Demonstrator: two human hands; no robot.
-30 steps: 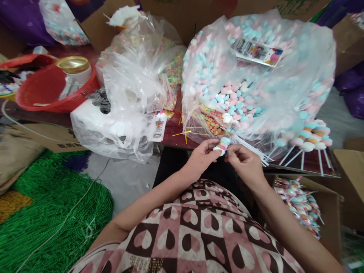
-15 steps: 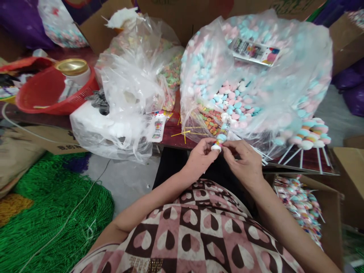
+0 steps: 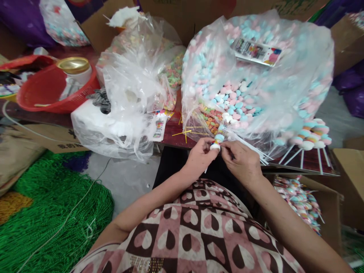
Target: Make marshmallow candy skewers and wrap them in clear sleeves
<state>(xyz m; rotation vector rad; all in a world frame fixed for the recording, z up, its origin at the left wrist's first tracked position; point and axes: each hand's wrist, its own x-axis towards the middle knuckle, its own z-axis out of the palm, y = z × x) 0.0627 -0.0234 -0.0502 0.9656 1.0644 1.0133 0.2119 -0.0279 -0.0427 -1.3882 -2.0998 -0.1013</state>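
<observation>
In front of my lap, my left hand [image 3: 199,157] is closed around the lower part of a marshmallow lollipop [image 3: 218,139] in a clear printed wrapper. White and blue pieces show in it, and its white stick pokes out beneath the hand. My right hand [image 3: 241,156] pinches at the lollipop's right side, its fingertips touching just above the bottom marshmallow. What exactly those fingertips grip is too small to make out. Just beyond lies a big clear bag of pink, blue and white marshmallows [image 3: 236,100], with ring-shaped candies [image 3: 210,120] at its near left corner.
Yellow twist ties [image 3: 182,132] and white sticks [image 3: 250,146] lie near the table edge. Marshmallow sticks [image 3: 311,134] rest at the right, above a box of wrapped lollipops [image 3: 298,204]. A white plastic bag [image 3: 113,125] and red basket [image 3: 57,91] stand left; green strands [image 3: 57,212] cover the floor.
My right fingers have shifted slightly left and up against the lollipop. The lollipop has moved a little left, and its stick's end now shows below my left hand.
</observation>
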